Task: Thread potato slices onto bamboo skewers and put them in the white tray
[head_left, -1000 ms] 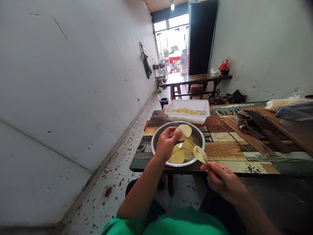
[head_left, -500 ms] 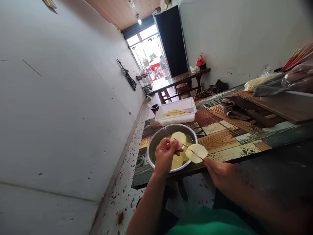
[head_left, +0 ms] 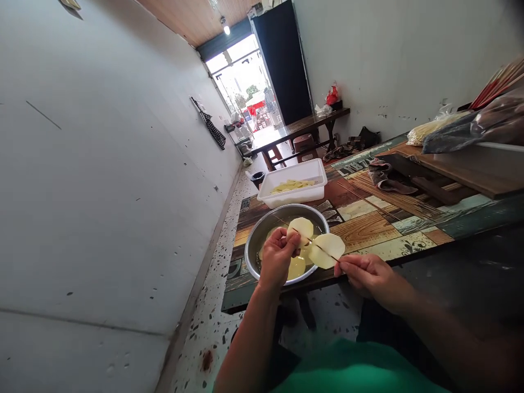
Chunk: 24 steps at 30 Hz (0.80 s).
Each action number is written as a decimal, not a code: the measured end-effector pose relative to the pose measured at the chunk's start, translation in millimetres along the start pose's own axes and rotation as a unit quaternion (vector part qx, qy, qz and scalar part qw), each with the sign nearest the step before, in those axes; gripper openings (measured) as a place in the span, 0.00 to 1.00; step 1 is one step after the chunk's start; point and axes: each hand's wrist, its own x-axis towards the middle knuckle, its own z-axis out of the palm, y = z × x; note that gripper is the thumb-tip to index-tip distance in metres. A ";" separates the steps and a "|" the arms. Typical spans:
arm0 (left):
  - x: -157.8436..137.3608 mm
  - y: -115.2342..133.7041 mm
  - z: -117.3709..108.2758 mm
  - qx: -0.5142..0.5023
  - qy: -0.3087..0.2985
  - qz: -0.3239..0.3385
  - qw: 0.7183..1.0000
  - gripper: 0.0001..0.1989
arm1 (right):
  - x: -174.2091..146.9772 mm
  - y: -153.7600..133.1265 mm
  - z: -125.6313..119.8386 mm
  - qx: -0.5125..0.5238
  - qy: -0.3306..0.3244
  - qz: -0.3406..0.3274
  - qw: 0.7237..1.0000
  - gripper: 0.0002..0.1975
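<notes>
Two pale potato slices are threaded on a thin wooden skewer (head_left: pixel 322 250). My left hand (head_left: pixel 279 252) pinches the far potato slice (head_left: pixel 302 229) above a metal bowl (head_left: pixel 250 261). My right hand (head_left: pixel 368 277) grips the skewer's near end, just beside the second potato slice (head_left: pixel 328 249), which hangs by the bowl's right rim. The skewer's far tip reaches out beyond my left hand over the bowl. In the bowl more slices (head_left: pixel 296 268) lie in water, partly hidden by my left hand.
A white plastic tub (head_left: pixel 292 193) with potato slices stands behind the bowl. To the right on the patchwork table lie loose skewers (head_left: pixel 393 200), a crumpled cloth (head_left: pixel 381 174), a dark-bladed knife (head_left: pixel 434 191) and a wooden board (head_left: pixel 462 173) with bags. A wall (head_left: pixel 123 164) rises on the left.
My right hand has shifted slightly, its fingers now showing more around the skewer's end. The slices and my left hand stay almost in place, while the view has tilted a little.
</notes>
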 end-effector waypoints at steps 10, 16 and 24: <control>14.7 3.8 0.9 0.026 -0.060 -0.034 0.997 0.19 | 5.2 2.9 -2.4 0.141 0.013 0.011 0.990 0.17; 59.9 8.8 -27.3 0.323 -0.019 -0.009 0.946 0.22 | 9.1 -2.2 -19.4 0.132 0.143 -0.051 0.980 0.17; 82.8 -41.9 -11.0 0.646 -0.205 0.067 0.732 0.23 | 3.5 -3.1 -13.7 0.156 0.151 -0.032 0.976 0.16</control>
